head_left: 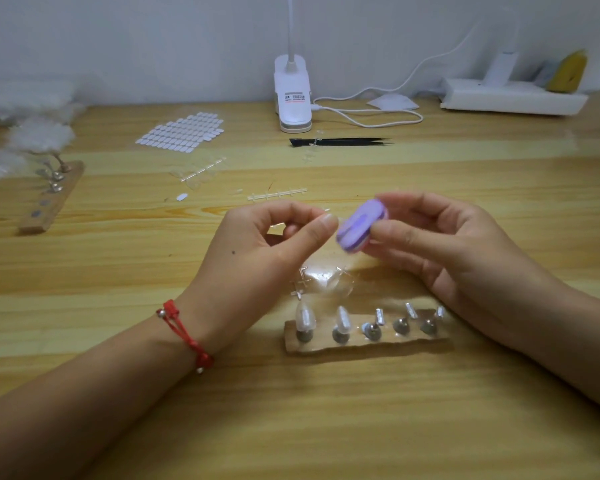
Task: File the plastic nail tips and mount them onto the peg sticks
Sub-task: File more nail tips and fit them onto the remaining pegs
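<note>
Your left hand (267, 244) pinches what looks like a clear plastic nail tip (327, 211). The purple oval file (361, 226), gripped in your right hand (458, 247), lies just right of it, long axis tilted, over the mid tabletop (291, 427).

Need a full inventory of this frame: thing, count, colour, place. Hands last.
table: 1, light wood, fills the view
near peg board: 1, wood, front centre
pegs: 5, metal, on near peg board
nail tips: 2, clear, on the two leftmost pegs
far peg board: 1, wood, left
tab sheet: 1, white, back centre-left
tweezers: 1, black, before lamp
clip lamp: 1, white, back centre
sprue strips: several, clear, mid table
plastic bags: pile, clear, far left
box: 1, white, back right
nail file: 1, purple, held
clear piece: 1, blurred, pinched
bracelet: 1, red, left wrist
left hand: pinches clear piece
right hand: holds nail file
</note>
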